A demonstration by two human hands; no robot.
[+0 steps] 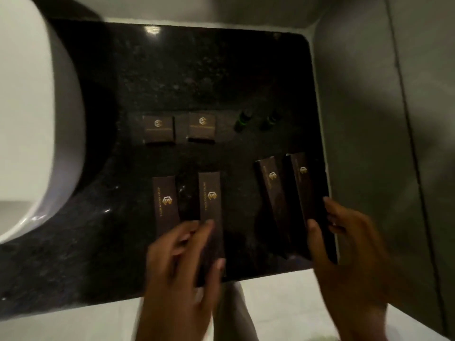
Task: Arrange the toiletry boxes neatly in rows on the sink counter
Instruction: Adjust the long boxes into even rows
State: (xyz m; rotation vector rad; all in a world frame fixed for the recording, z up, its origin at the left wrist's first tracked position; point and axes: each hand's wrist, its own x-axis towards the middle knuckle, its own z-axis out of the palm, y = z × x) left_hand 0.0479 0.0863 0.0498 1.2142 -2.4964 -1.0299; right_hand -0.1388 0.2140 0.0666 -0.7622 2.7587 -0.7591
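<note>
Flat brown card boxes (211, 200) on speckled black stone bench (197, 77); white basin (37, 119) alongside. Left hand (182, 264) pinching one long box, right hand (344, 247) gripping another (307, 193).

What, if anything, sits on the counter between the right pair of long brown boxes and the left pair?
Nothing visible. The bare strip of black granite counter separates the third long brown box from the second long brown box. The right hand grips the rightmost long brown box.

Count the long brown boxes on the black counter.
4. Two lie toward the sink, the left hand on them; two toward the wall, the right hand on the outermost.
</note>
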